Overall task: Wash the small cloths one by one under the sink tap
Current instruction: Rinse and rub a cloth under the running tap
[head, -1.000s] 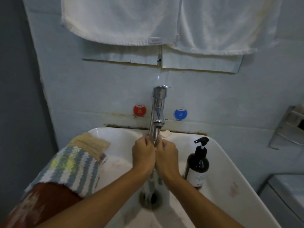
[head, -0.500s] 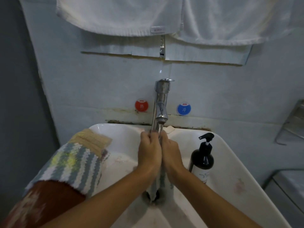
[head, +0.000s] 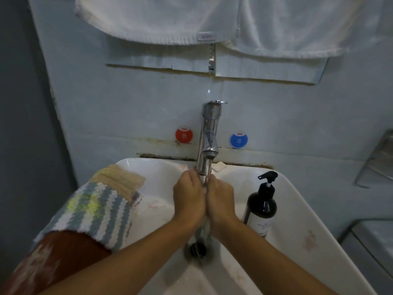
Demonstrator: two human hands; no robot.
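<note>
My left hand (head: 188,199) and my right hand (head: 221,199) are pressed together under the chrome tap (head: 208,141), over the white sink (head: 297,209). Between them they grip a small wet greyish cloth (head: 203,231), which hangs down toward the drain (head: 196,250). Water runs from the spout onto the hands. Most of the cloth is hidden between my palms. On the sink's left rim lies a pile of other cloths: a beige one (head: 119,179), a striped blue-white-yellow one (head: 93,216) and a reddish-brown one (head: 53,258).
A dark pump bottle (head: 262,207) stands on the sink's right side, close to my right wrist. A small soap bar (head: 219,166) sits behind the tap. White towels (head: 159,20) hang above. A metal rack (head: 378,160) is on the right wall.
My hands stay clasped on the cloth under the tap, shifting slightly as they rub it. The camera has drifted a little downward and closer.
</note>
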